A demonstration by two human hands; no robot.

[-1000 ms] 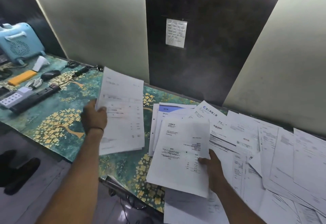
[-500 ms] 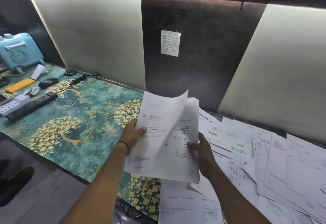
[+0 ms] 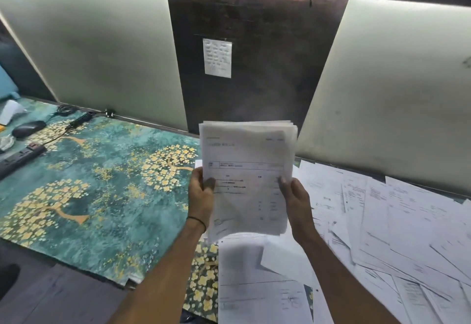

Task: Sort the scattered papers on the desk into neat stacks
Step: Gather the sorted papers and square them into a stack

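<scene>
I hold a bundle of white printed papers (image 3: 246, 170) upright above the desk, in the middle of the view. My left hand (image 3: 201, 196) grips its left edge and my right hand (image 3: 297, 202) grips its right edge, thumbs on the front sheet. The bundle's top edges are roughly level. Many loose white papers (image 3: 397, 221) lie scattered and overlapping across the right part of the desk, and more sheets (image 3: 257, 285) lie at the near edge beneath the bundle.
A teal desk mat with golden trees (image 3: 96, 196) covers the left half of the desk. At the far left lie a black mouse (image 3: 28, 128), a black power strip (image 3: 19, 159) and cables (image 3: 76, 121). A small note (image 3: 217, 58) hangs on the dark back panel.
The two separate sheaves, one in each hand, have come together into one bundle. Both hands have lifted it upright at the centre, and the view has shifted to the right.
</scene>
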